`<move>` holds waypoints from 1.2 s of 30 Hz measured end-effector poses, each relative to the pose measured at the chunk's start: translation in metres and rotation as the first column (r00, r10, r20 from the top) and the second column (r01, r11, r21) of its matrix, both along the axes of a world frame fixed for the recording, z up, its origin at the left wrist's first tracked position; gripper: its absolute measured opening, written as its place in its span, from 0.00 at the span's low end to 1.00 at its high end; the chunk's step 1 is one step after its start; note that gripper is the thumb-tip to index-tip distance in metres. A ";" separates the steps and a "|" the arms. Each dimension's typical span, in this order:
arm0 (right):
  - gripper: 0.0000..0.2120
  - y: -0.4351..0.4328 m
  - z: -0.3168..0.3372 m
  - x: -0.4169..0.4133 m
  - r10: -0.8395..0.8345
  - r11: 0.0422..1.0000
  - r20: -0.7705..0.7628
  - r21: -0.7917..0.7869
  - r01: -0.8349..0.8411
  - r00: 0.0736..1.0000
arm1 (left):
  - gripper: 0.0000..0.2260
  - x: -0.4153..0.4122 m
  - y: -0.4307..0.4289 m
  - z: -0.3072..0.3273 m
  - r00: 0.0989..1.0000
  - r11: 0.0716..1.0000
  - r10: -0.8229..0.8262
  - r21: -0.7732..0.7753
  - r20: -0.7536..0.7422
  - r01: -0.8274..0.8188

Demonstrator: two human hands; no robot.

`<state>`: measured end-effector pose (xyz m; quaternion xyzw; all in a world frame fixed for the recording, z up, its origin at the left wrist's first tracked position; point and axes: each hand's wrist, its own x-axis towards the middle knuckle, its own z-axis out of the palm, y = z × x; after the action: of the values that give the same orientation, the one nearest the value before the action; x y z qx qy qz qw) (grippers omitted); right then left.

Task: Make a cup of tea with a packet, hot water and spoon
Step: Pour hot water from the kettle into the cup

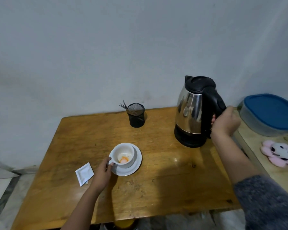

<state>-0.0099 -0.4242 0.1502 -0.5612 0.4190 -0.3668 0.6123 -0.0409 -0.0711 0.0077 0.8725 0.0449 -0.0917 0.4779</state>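
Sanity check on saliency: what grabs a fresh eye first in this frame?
The steel kettle with its black lid, at the table's far right, gripped by its handle in the right hand. Next, the white cup on its saucer at centre, orange powder in the bottom, left hand at its handle. A white packet lies just left.

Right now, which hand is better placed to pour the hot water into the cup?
The right hand: it is closed around the kettle handle. The left hand only holds the cup at its handle.
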 end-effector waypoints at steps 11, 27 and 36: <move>0.24 0.043 0.032 0.003 0.236 0.857 -0.273 -0.393 -0.332 0.932 | 0.07 0.022 0.014 0.001 0.997 0.998 -0.037 -0.047 -0.063 0.034; 0.17 0.130 0.028 0.031 0.273 0.286 -0.847 -0.381 -0.879 0.456 | 0.07 0.030 0.025 0.004 0.988 0.989 -0.098 -0.120 -0.116 0.084; 0.16 0.153 0.045 0.032 0.219 0.184 -0.867 -0.413 -0.892 0.447 | 0.08 0.030 0.024 0.001 0.989 0.990 -0.081 -0.129 -0.127 0.065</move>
<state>0.0219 -0.2715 0.1957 -0.9844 0.0894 -0.0249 0.1498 -0.0114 -0.0470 0.0089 0.8341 0.0387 -0.1694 0.5236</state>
